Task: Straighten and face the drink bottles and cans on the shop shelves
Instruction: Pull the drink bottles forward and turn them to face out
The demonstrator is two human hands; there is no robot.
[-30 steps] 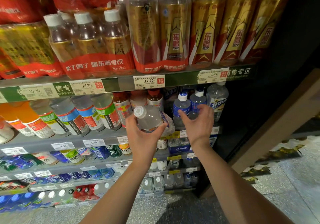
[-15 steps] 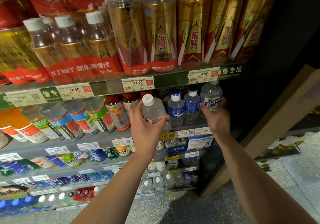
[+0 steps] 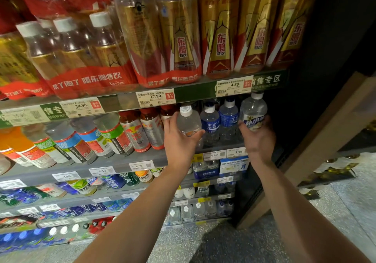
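2 hands (image 3: 219,140), each round 1 clear bottle (image 3: 188,123); shelf-front.

Both bare forearms reach up and forward from the bottom of the view, side by side and apart. The left hand (image 3: 179,142) has its back to the camera, fingers and thumb curled round a clear bottle (image 3: 188,122). The right hand (image 3: 257,138) is turned palm inward, its fingers wrapped about the lower part of a second bottle (image 3: 253,112).
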